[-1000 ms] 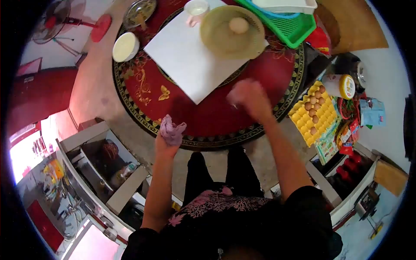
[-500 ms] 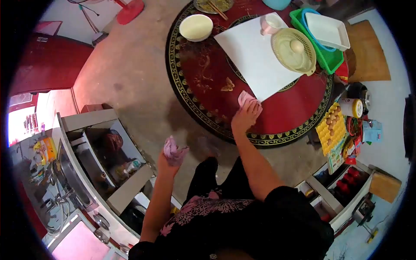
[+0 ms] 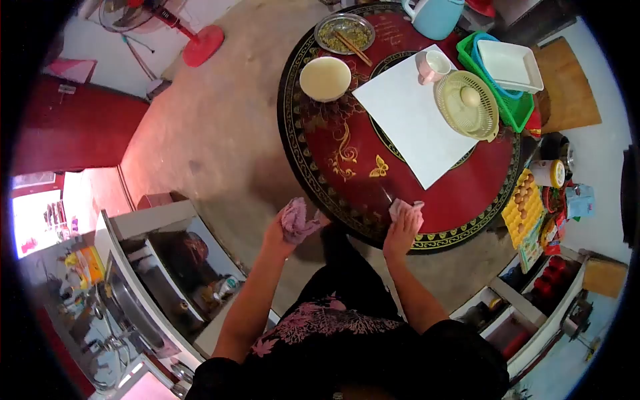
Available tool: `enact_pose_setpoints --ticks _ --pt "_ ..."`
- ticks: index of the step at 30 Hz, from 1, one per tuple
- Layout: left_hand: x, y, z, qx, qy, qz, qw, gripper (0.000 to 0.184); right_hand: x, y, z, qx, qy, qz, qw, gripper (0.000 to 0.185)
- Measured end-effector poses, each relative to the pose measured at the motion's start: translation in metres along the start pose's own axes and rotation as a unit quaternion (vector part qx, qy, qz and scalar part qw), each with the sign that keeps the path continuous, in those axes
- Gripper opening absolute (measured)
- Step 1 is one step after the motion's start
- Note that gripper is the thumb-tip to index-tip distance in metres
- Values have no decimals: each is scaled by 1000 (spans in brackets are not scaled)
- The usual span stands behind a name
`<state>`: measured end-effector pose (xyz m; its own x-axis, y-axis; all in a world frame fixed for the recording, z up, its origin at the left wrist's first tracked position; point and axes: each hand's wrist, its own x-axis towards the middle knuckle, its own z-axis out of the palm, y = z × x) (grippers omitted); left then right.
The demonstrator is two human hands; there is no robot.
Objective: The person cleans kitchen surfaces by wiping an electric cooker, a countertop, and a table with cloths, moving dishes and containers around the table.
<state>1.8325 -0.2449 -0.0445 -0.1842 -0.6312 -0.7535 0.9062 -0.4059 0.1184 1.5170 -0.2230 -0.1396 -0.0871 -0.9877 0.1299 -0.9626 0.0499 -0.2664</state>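
Observation:
My left hand (image 3: 277, 235) is closed on a crumpled purple cloth (image 3: 298, 221), held off the left front edge of the round red table (image 3: 360, 193). Near the table's front rim, my right hand (image 3: 402, 235) presses a pink cloth (image 3: 406, 209) against the red surface. A white board (image 3: 415, 127) lies on the table beyond it. On the board stand a pink cup (image 3: 433, 67) and a yellow-green basket (image 3: 460, 120) with one egg (image 3: 470, 97) inside. A cream bowl (image 3: 325, 79) sits at the table's left side.
At the table's back are a plate (image 3: 345, 33) with chopsticks and a blue pitcher (image 3: 435, 17). Green (image 3: 517, 113) and white trays (image 3: 511, 65) stand at the right. An egg carton (image 3: 517, 217) lies beyond the right edge. Open drawers (image 3: 177, 267) flank the body.
The view has shifted left along the table. My right hand was blurred over the table, then flat on the pink cloth by the board's corner; now it is nearer the front rim.

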Motion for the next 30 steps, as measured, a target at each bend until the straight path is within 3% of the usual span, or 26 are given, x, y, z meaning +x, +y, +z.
enact_pose_setpoints --ticks 4,7,10,16,18,19,21,24,26,27,28,30 --pt "37 45 47 86 -28 -38 995 44 99 -60 41 48 22 -54 997 47" --pt "71 71 50 147 12 -24 989 47 178 -106 66 49 48 -83 994 46" --pt "67 91 123 214 74 -30 973 29 227 -152 85 102 41 -71 991 42" --pt "122 122 101 233 49 -23 971 29 161 -173 58 174 -82 -243 951 43" --pt "123 125 112 244 54 -53 967 29 111 -132 47 124 -169 -207 956 46" --pt "124 127 117 251 55 -69 964 30 92 -101 49 164 -117 -184 962 46" --pt "128 130 124 245 65 -76 964 29 51 -34 41 120 -56 -99 986 44" --pt "130 134 134 261 103 -78 957 29 -13 67 31 -85 65 53 993 44" --pt "133 142 135 270 98 -102 953 29 -45 116 42 -246 146 167 943 45" --pt "138 146 127 267 78 -128 952 29 -46 124 45 -294 165 235 912 46" --pt "145 152 115 264 59 -155 950 29 7 77 6 -149 165 324 920 45" --pt "194 179 42 111 -114 -316 936 35 46 10 14 -255 51 513 818 47"
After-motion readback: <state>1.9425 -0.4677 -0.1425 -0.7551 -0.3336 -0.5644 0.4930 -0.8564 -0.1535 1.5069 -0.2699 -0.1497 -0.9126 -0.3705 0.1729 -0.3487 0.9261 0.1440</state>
